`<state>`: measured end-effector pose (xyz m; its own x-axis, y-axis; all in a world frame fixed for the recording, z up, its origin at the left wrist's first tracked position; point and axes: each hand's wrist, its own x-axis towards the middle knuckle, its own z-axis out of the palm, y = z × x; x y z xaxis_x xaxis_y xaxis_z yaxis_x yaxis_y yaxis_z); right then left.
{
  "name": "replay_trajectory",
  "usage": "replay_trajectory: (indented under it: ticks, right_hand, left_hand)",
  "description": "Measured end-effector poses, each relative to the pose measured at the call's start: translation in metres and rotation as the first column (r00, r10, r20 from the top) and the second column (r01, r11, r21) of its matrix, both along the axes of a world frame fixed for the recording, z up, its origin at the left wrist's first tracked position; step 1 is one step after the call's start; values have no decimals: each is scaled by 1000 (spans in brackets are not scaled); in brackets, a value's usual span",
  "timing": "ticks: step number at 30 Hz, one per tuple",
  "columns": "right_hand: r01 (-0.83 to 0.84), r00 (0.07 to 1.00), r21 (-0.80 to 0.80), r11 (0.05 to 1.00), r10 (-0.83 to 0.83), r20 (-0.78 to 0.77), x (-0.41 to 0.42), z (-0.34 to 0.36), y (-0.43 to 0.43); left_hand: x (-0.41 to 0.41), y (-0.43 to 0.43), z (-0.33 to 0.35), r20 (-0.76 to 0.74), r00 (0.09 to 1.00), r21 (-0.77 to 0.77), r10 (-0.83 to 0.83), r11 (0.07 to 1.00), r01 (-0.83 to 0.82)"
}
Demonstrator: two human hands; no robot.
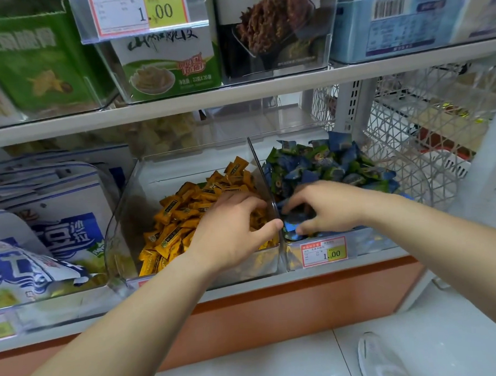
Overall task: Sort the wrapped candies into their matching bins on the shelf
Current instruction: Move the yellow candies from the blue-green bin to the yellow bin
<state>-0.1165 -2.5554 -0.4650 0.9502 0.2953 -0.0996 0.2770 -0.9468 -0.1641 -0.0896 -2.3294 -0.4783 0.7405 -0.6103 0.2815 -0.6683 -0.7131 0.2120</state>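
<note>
Two clear plastic bins stand side by side on the lower shelf. The left bin (131, 195) holds a heap of orange wrapped candies (184, 212). The right bin (369, 244) holds blue and green wrapped candies (320, 163). My left hand (232, 232) lies on the orange heap with its fingers curled into the candies and its thumb against the clear divider (262, 172). My right hand (326, 206) reaches into the front of the right bin, its curled fingers and thumb pinching a blue wrapped candy (291, 228).
A price tag (324, 251) reading 1.00 hangs on the right bin's front. White and blue snack bags (54, 228) fill the bin at the left. A white wire basket (412, 137) stands to the right. Boxed snacks (172, 64) sit on the upper shelf. A white shoe (382, 359) stands on the floor.
</note>
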Motion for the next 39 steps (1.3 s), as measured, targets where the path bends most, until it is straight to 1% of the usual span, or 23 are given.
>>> replay_trajectory:
  ticks: [1, 2, 4, 6, 8, 10, 11, 12, 13, 15, 17, 18, 19, 20, 21, 22, 23, 24, 26, 28, 30, 33, 39]
  right_hand:
    - [17, 1000, -57, 998, -17, -3, 1, -3, 2]
    - [25, 1000, -77, 997, -25, 2, 2, -4, 4]
    - [14, 999, -53, 999, -12, 34, 5, -3, 7]
    - [28, 995, 51, 998, -33, 90, 8, 0, 7]
    - [67, 977, 217, 974, -109, 186, 12, 7, 1]
    - [118, 925, 419, 900, -253, 285, 14, 16, -9]
    - [133, 884, 469, 873, -318, 342, 15, 19, -14]
    - [151, 848, 457, 876, -353, 395, 16, 20, -21]
    - [189, 835, 398, 898, -361, 416, 16, 19, -27]
    - [280, 876, 195, 940, -333, 349, 14, 16, -36]
    - [309, 922, -36, 950, -290, 255, 11, 14, -39]
    - [291, 928, -74, 954, -262, 263, 9, 15, -40]
    - [250, 923, -36, 968, -227, 310, 7, 18, -38]
    - [182, 912, 67, 981, -194, 360, 5, 20, -36]
    - [102, 918, 184, 978, -164, 361, 4, 22, -32]
    - [28, 949, 274, 961, -112, 295, 3, 23, -25]
    - [-19, 983, 318, 948, -40, 178, 3, 22, -17]
    - [-39, 998, 301, 953, 24, 54, 4, 18, -10]
    - [-68, 988, 157, 985, 88, -126, 7, 8, -4]
    - [-77, 968, 27, 997, 81, -237, 15, 2, -3]
    - [-66, 951, -21, 998, 56, -305, 24, -1, -2]
    - [-33, 941, -60, 998, 11, -337, 35, -4, 3]
    - [10, 974, -69, 998, -25, -225, 33, -9, -1]
  left_hand:
    - [-1, -1, -1, 1, 1000, -7, -10, 1000, 10]
    - [-3, -2, -1, 2, 1000, -14, -16, 1000, 16]
    - [-5, -2, -1, -11, 1000, -28, -22, 999, 22]
    - [-4, -1, -1, -32, 999, -26, -28, 999, 28]
    - [-3, 0, -1, -45, 998, -9, -34, 999, 34]
    - [-3, 1, -1, -51, 998, -4, -36, 999, 35]
    - [-3, 1, -1, -53, 998, -5, -35, 999, 35]
    - [-3, 1, -1, -55, 998, -4, -35, 999, 35]
    - [-3, 1, -1, -58, 998, -2, -36, 999, 36]
    - [-2, 0, 0, -63, 997, 4, -39, 999, 40]
    - [-2, 1, 0, -63, 997, 9, -42, 999, 42]
    - [-2, 1, 0, -61, 997, 9, -44, 999, 44]
    - [-2, 1, 0, -60, 997, 8, -46, 999, 47]
    - [-2, 1, 1, -61, 997, 7, -49, 999, 49]
    - [-2, 0, 1, -63, 997, 8, -51, 999, 51]
    - [-3, 0, 2, -64, 997, 8, -52, 999, 52]
    - [-3, 0, 2, -62, 997, 8, -52, 999, 53]
    - [-3, -1, 3, -59, 997, 7, -52, 999, 52]
    - [-3, -2, 3, -52, 997, 9, -49, 999, 50]
    - [-4, -2, 3, -50, 998, 10, -45, 999, 46]
    - [-4, -2, 2, -49, 998, 5, -44, 999, 45]
    - [-4, -1, 2, -50, 998, 3, -50, 999, 50]
    - [-3, 0, 2, -50, 997, 5, -58, 998, 58]
